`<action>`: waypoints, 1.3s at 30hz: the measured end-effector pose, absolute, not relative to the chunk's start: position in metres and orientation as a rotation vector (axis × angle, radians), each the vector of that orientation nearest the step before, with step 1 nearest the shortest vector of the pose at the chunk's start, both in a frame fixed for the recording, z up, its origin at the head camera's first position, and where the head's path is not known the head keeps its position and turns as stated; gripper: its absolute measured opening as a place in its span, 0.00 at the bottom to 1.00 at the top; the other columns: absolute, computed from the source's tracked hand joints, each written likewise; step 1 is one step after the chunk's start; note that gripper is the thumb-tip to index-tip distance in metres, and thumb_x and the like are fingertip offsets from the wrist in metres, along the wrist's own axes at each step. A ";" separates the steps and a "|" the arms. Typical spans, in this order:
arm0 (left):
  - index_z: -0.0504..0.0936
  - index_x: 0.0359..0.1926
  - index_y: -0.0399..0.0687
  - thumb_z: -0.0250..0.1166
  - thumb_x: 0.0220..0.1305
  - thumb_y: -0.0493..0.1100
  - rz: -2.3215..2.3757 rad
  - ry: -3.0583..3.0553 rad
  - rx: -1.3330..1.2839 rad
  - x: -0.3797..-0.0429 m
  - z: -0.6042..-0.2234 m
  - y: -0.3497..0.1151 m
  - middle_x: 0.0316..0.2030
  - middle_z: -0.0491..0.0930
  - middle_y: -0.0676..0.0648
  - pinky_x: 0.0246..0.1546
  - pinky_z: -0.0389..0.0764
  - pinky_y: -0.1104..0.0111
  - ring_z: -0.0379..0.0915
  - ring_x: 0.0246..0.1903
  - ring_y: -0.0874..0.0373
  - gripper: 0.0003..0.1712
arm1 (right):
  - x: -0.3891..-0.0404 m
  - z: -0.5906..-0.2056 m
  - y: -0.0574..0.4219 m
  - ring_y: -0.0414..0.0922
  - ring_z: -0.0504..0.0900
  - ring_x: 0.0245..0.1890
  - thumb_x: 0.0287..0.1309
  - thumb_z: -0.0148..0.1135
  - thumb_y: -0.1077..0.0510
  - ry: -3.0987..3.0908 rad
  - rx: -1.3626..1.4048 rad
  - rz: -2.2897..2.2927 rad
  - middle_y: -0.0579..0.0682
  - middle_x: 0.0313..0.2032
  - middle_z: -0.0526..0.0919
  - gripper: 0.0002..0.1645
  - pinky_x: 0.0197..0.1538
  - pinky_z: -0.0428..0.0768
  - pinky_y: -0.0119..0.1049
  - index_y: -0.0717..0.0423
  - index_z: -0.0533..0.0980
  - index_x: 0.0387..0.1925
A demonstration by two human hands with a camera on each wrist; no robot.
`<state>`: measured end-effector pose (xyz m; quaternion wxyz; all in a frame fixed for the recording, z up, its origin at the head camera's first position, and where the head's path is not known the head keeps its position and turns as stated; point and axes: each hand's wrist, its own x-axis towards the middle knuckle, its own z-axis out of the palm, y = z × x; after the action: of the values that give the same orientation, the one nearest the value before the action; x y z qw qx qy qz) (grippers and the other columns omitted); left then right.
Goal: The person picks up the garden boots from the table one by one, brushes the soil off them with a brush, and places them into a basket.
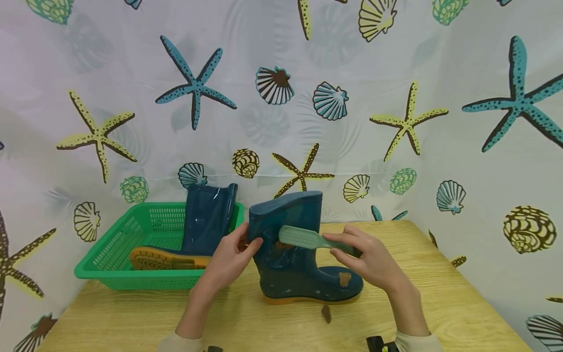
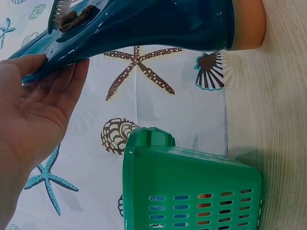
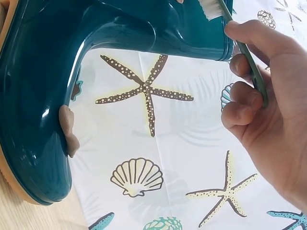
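Note:
A dark blue rubber boot (image 1: 286, 274) with an orange sole stands upright on the table, toe to the right. My left hand (image 1: 230, 256) pinches the back of its shaft, thumb on the near side and fingers behind. In my right hand (image 1: 367, 254) is a green brush (image 1: 303, 238), gripped by its handle. Its pale bristles face the shaft, right at a brown clump (image 2: 76, 19) stuck there. Another brown lump (image 3: 69, 130) clings to the toe. A small brown piece (image 1: 326, 314) lies on the table before the boot.
To the left, a green plastic basket (image 1: 132, 281) holds a second blue boot (image 1: 206, 215), its shaft up and orange sole facing forward. The wooden table (image 1: 440, 293) meets a white curtain (image 1: 272, 39) printed with starfish and shells behind and at the right.

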<state>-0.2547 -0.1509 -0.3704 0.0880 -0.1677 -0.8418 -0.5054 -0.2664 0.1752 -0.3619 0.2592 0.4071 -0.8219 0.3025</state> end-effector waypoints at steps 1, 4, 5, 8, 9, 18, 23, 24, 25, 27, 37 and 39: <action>0.74 0.59 0.56 0.59 0.73 0.51 -1.504 -2.505 -0.498 -0.255 -0.371 -0.151 0.40 0.83 0.51 0.41 0.78 0.66 0.76 0.37 0.59 0.17 | -0.266 -0.362 0.176 0.29 0.62 0.24 0.57 0.69 0.65 -2.230 1.107 0.831 0.35 0.32 0.71 0.24 0.27 0.67 0.25 0.48 0.82 0.55; 0.74 0.58 0.55 0.59 0.73 0.50 -1.503 -2.498 -0.486 -0.256 -0.371 -0.149 0.41 0.83 0.51 0.42 0.78 0.66 0.77 0.37 0.59 0.16 | -0.266 -0.362 0.178 0.29 0.61 0.22 0.57 0.69 0.65 -2.245 1.116 0.860 0.35 0.30 0.71 0.23 0.27 0.67 0.25 0.48 0.82 0.55; 0.74 0.58 0.55 0.59 0.73 0.50 -1.505 -2.495 -0.480 -0.256 -0.371 -0.149 0.41 0.83 0.51 0.43 0.79 0.66 0.77 0.38 0.59 0.16 | -0.266 -0.362 0.179 0.29 0.61 0.22 0.58 0.69 0.65 -2.248 1.119 0.865 0.35 0.30 0.71 0.23 0.27 0.67 0.25 0.48 0.82 0.55; 0.75 0.54 0.55 0.59 0.73 0.49 -1.508 -2.491 -0.460 -0.257 -0.371 -0.147 0.39 0.82 0.52 0.44 0.79 0.65 0.77 0.39 0.59 0.13 | -0.265 -0.361 0.180 0.29 0.61 0.22 0.58 0.68 0.65 -2.262 1.126 0.882 0.36 0.30 0.72 0.22 0.26 0.67 0.25 0.49 0.82 0.55; 0.75 0.54 0.54 0.59 0.73 0.49 -1.507 -2.491 -0.455 -0.257 -0.371 -0.147 0.38 0.82 0.52 0.45 0.79 0.64 0.77 0.38 0.59 0.12 | -0.265 -0.361 0.180 0.29 0.61 0.22 0.58 0.68 0.65 -2.269 1.124 0.887 0.36 0.30 0.72 0.22 0.26 0.67 0.25 0.49 0.82 0.54; 0.75 0.52 0.52 0.59 0.73 0.49 -1.489 -2.497 -0.403 -0.258 -0.371 -0.146 0.34 0.79 0.51 0.45 0.78 0.64 0.75 0.37 0.58 0.12 | -0.263 -0.359 0.182 0.29 0.60 0.21 0.58 0.67 0.68 -2.264 1.122 0.950 0.38 0.30 0.74 0.22 0.25 0.65 0.24 0.52 0.82 0.54; 0.74 0.50 0.52 0.59 0.73 0.50 -1.485 -2.500 -0.405 -0.258 -0.371 -0.146 0.33 0.78 0.50 0.45 0.78 0.64 0.75 0.37 0.57 0.11 | -0.264 -0.357 0.181 0.29 0.59 0.22 0.56 0.68 0.69 -2.201 1.092 0.938 0.37 0.31 0.73 0.25 0.25 0.63 0.22 0.52 0.81 0.55; 0.74 0.50 0.52 0.59 0.73 0.50 -1.483 -2.501 -0.408 -0.258 -0.371 -0.146 0.33 0.78 0.51 0.45 0.78 0.64 0.75 0.37 0.58 0.11 | -0.264 -0.358 0.180 0.29 0.59 0.22 0.56 0.69 0.69 -2.196 1.087 0.919 0.37 0.32 0.73 0.25 0.25 0.63 0.22 0.52 0.81 0.55; 0.74 0.50 0.53 0.59 0.73 0.51 -1.483 -2.502 -0.412 -0.258 -0.371 -0.146 0.33 0.78 0.51 0.44 0.78 0.64 0.75 0.37 0.58 0.11 | -0.264 -0.358 0.179 0.29 0.59 0.22 0.55 0.69 0.68 -2.194 1.085 0.900 0.37 0.32 0.73 0.25 0.26 0.63 0.22 0.52 0.81 0.56; 0.74 0.50 0.54 0.59 0.73 0.50 -1.488 -2.504 -0.423 -0.257 -0.371 -0.147 0.35 0.80 0.51 0.45 0.78 0.64 0.76 0.38 0.59 0.11 | -0.266 -0.360 0.177 0.30 0.60 0.23 0.55 0.69 0.68 -2.192 1.090 0.859 0.37 0.32 0.73 0.25 0.27 0.65 0.23 0.51 0.81 0.56; 0.75 0.52 0.55 0.60 0.73 0.50 -1.499 -2.499 -0.440 -0.257 -0.372 -0.147 0.38 0.81 0.52 0.46 0.79 0.64 0.77 0.39 0.59 0.11 | -0.265 -0.362 0.175 0.29 0.61 0.22 0.58 0.68 0.66 -2.233 1.121 0.876 0.38 0.30 0.73 0.22 0.25 0.67 0.24 0.51 0.82 0.54; 0.75 0.52 0.55 0.59 0.73 0.51 -1.495 -2.500 -0.437 -0.258 -0.372 -0.147 0.36 0.80 0.52 0.45 0.78 0.64 0.76 0.38 0.59 0.11 | -0.264 -0.361 0.176 0.29 0.60 0.21 0.58 0.68 0.66 -2.247 1.123 0.905 0.38 0.30 0.73 0.21 0.25 0.66 0.24 0.51 0.82 0.54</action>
<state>-0.2576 -0.1470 -0.3719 0.0976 -0.1477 -0.8447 -0.5051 -0.2645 0.1762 -0.3614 0.2335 0.4089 -0.8184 0.3294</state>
